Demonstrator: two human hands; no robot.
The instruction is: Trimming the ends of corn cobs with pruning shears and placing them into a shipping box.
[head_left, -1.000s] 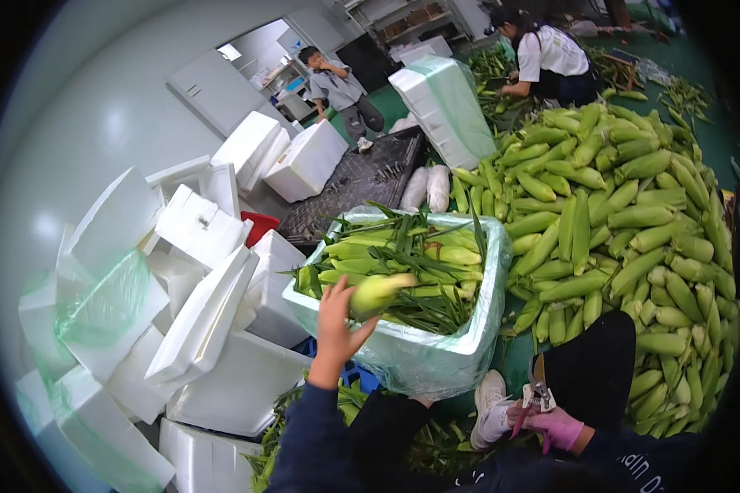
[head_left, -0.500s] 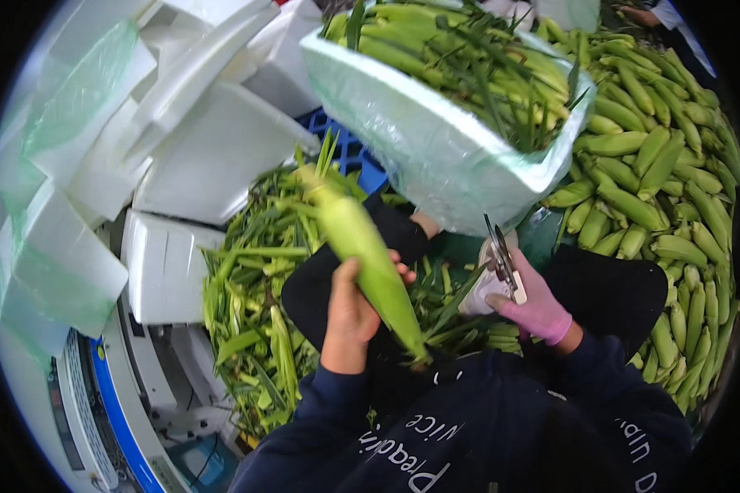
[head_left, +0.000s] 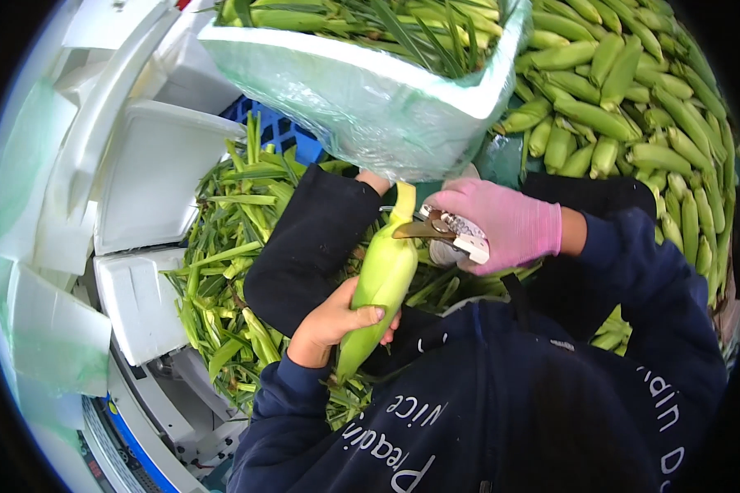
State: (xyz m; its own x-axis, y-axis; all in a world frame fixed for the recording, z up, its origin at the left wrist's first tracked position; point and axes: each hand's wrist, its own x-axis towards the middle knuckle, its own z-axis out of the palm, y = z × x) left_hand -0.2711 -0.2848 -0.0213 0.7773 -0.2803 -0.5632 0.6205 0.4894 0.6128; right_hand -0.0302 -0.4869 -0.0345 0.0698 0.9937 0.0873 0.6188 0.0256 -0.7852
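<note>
An ear of corn in pale green husk stands nearly upright in front of me, its stalk end up. Round its lower half are the fingers of my bare left hand, thumb across the front. My right hand, in a pink glove, grips a pair of pruning shears. Their blades lie at the base of the stalk, one in front of it. Part of the handles is hidden by the glove.
A plastic-lined white foam box holds trimmed leaves and corn ahead. Unpeeled corn is heaped to the right. Husk scraps pile up at the left, beside white foam boxes and a blue crate.
The corn has turned more upright and come nearer the shears. My right hand has swung over to it, bringing the blades to the stalk. The whole view has shifted.
</note>
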